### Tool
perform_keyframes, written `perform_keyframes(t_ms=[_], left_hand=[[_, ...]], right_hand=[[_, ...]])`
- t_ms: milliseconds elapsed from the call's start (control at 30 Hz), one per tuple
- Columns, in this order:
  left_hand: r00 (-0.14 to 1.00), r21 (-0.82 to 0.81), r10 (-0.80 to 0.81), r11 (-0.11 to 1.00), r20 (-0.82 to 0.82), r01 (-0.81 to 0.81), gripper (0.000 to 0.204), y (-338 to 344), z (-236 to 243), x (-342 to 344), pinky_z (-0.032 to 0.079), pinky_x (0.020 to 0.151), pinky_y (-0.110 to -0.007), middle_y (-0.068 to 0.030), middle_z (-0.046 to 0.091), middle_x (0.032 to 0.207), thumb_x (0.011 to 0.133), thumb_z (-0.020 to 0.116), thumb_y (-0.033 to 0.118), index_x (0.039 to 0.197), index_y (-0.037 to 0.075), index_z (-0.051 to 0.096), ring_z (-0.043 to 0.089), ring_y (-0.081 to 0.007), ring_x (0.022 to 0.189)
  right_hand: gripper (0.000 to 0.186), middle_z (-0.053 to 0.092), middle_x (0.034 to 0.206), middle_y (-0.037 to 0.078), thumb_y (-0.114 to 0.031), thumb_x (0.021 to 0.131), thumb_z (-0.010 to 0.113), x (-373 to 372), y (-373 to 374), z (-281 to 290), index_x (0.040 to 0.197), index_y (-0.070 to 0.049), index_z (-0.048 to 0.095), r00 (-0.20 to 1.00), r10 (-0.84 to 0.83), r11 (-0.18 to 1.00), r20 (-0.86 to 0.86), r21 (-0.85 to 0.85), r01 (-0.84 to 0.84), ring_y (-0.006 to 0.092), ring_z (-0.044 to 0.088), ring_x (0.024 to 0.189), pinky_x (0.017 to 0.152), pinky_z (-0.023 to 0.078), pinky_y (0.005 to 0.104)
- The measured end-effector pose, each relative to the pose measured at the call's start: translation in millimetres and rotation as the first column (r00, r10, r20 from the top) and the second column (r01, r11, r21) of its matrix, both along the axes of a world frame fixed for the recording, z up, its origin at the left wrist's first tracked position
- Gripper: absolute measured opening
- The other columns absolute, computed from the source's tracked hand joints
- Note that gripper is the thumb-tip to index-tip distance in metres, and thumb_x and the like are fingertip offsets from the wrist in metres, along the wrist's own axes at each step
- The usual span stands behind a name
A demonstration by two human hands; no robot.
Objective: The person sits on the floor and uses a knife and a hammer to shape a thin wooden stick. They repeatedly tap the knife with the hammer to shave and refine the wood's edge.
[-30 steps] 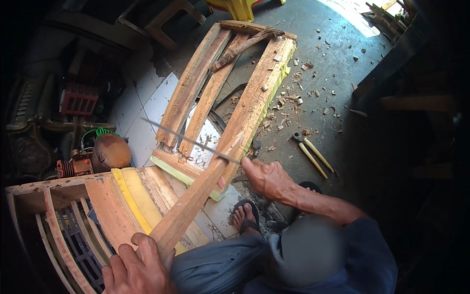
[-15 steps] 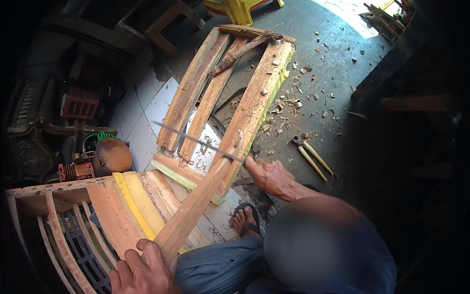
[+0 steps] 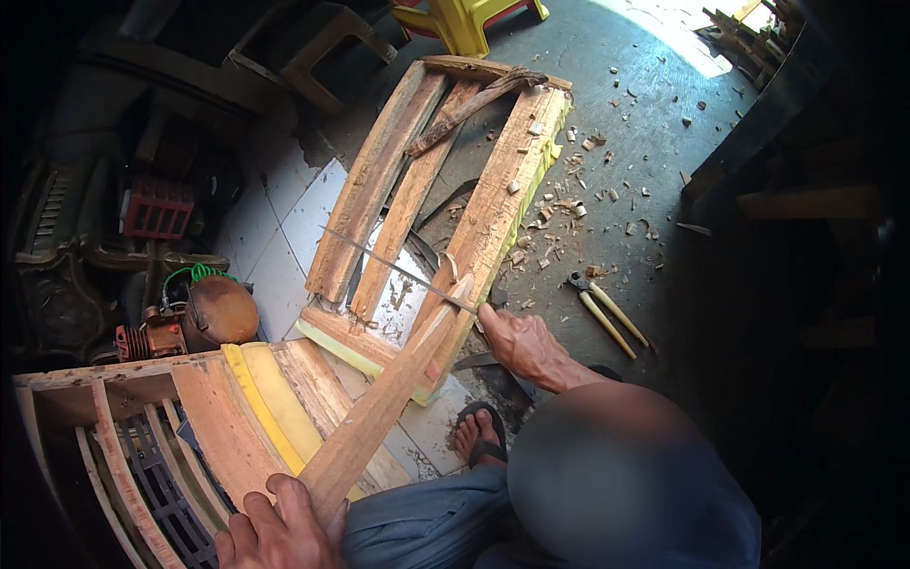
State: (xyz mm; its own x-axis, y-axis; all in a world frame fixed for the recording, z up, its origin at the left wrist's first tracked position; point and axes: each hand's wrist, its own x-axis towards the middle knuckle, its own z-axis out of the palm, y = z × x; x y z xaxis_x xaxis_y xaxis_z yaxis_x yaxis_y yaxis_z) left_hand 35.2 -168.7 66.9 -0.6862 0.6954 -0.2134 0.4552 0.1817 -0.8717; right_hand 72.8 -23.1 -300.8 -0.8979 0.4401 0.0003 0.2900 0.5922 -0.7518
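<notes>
My left hand (image 3: 284, 526) grips the lower end of a long, light wooden strip (image 3: 370, 427), which slants up over the corner of a wooden frame (image 3: 507, 161) with yellow-green edging. My right hand (image 3: 526, 346) is closed on the handle of a long thin blade (image 3: 398, 268), which lies across the strip near its upper tip, where a pale curl of wood stands up. A dark, rough piece of wood (image 3: 455, 123) rests on the frame's far end. Under the left hand's side is a curved slatted wooden piece (image 3: 204, 427) with yellow foam (image 3: 270, 398).
An orange compressor (image 3: 152, 341) and red crate (image 3: 156, 209) are at left. Yellow-handled pincers (image 3: 607, 318) and wood shavings lie on the floor (image 3: 664, 266) to the right. A yellow stool (image 3: 460, 28) stands behind the frame, a dark bench edge (image 3: 739, 133) at right. My sandaled foot (image 3: 479, 431) is below.
The blade has shifted slightly along the upper part of the strip, and a shaving now curls up there. The scene sits slightly lower in the picture.
</notes>
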Motion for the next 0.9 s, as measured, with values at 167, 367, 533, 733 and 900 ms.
perform_keyframes(t_ms=[167, 367, 533, 733, 900], left_hand=[[0.995, -0.023, 0.089, 0.996, 0.054, -0.088, 0.045, -1.9, 0.5, -5.5, 0.056, 0.063, -0.035, -0.0019, 0.061, 0.081, 0.08, 0.074, 0.057, 0.092, 0.017, 0.057, 0.069, -0.0218, 0.075], [0.992, 0.047, 0.112, 0.992, 0.064, -0.115, 0.048, 6.7, 4.9, -0.2, 0.056, 0.059, -0.036, -0.0026, 0.065, 0.081, 0.081, 0.074, 0.058, 0.091, 0.015, 0.056, 0.07, -0.0215, 0.073], [0.987, 0.02, 0.103, 0.994, 0.122, -0.106, 0.048, 15.3, 11.4, -2.2, 0.055, 0.056, -0.036, -0.0034, 0.066, 0.081, 0.082, 0.074, 0.057, 0.09, 0.014, 0.055, 0.071, -0.0213, 0.07], [0.985, -0.004, 0.094, 0.996, 0.142, -0.094, 0.048, 8.8, 9.3, -1.2, 0.055, 0.054, -0.035, -0.0038, 0.066, 0.08, 0.083, 0.074, 0.057, 0.09, 0.014, 0.055, 0.07, -0.0219, 0.067], [0.99, 0.061, 0.092, 0.993, 0.106, -0.099, 0.047, 10.4, 5.6, -5.2, 0.055, 0.053, -0.035, -0.004, 0.066, 0.079, 0.084, 0.073, 0.057, 0.09, 0.014, 0.056, 0.07, -0.0223, 0.065]], right_hand=[[0.018, 0.066, 0.08, 0.025, -0.008, 0.093, 0.054, 1.8, -21.9, 53.9, 0.107, -0.006, 0.043, 0.976, 0.145, 0.989, -0.16, 0.029, -0.142, 0.0436, 0.07, 0.068, 0.048, 0.052, 0.0509], [0.019, 0.064, 0.076, 0.021, -0.012, 0.093, 0.058, -0.4, -6.0, 38.4, 0.106, -0.008, 0.044, 0.997, 0.058, 0.997, -0.053, 0.061, -0.054, 0.0425, 0.068, 0.062, 0.048, 0.053, 0.05], [0.014, 0.07, 0.085, 0.025, -0.015, 0.098, 0.052, 7.2, 2.5, -1.0, 0.106, -0.006, 0.045, 0.989, 0.024, 0.998, 0.143, -0.062, -0.015, 0.0445, 0.07, 0.066, 0.052, 0.054, 0.0525], [0.014, 0.065, 0.074, 0.022, -0.012, 0.095, 0.052, -1.6, 4.2, -22.3, 0.105, -0.007, 0.044, 0.998, -0.034, 0.999, 0.057, 0.025, 0.033, 0.0452, 0.068, 0.065, 0.053, 0.052, 0.0555], [0.013, 0.068, 0.076, 0.023, -0.014, 0.098, 0.048, 4.3, -1.6, 15.9, 0.108, -0.007, 0.044, 0.993, 0.093, 0.996, -0.073, 0.021, -0.092, 0.0451, 0.07, 0.066, 0.053, 0.053, 0.0552]])
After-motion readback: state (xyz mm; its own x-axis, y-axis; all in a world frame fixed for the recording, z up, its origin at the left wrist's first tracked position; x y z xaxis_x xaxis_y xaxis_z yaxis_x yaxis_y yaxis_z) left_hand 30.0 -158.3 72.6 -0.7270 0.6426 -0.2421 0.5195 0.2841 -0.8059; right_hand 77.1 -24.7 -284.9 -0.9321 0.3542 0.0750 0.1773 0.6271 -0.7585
